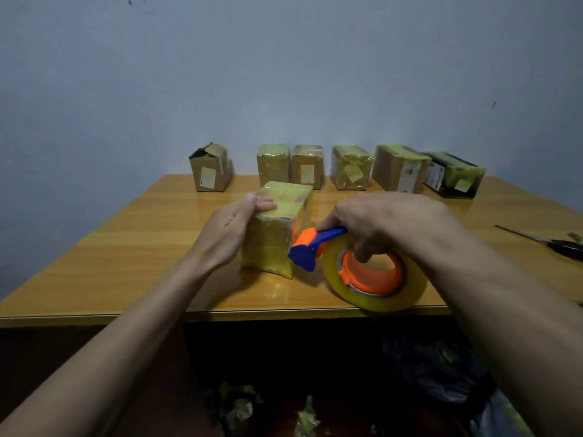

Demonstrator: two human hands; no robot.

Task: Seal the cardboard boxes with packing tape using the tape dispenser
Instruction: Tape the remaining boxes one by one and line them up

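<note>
Two hands work mid-frame on the worktop (126, 247): the left hand (235, 225) grips the upright, tape-wrapped box (277, 234) standing on end, the right hand (375, 222) clasps the tape dispenser (356, 263), its blue nose pointing left at the box; labels on the back-row boxes (334, 167) are unreadable.

Glossy wooden table (126, 247). Far edge: row of six boxes (350, 167), the leftmost box (210, 167) with an open flap. Near centre: tape-wrapped box (274, 234), standing upright. Right edge: scissors (555, 244).
</note>
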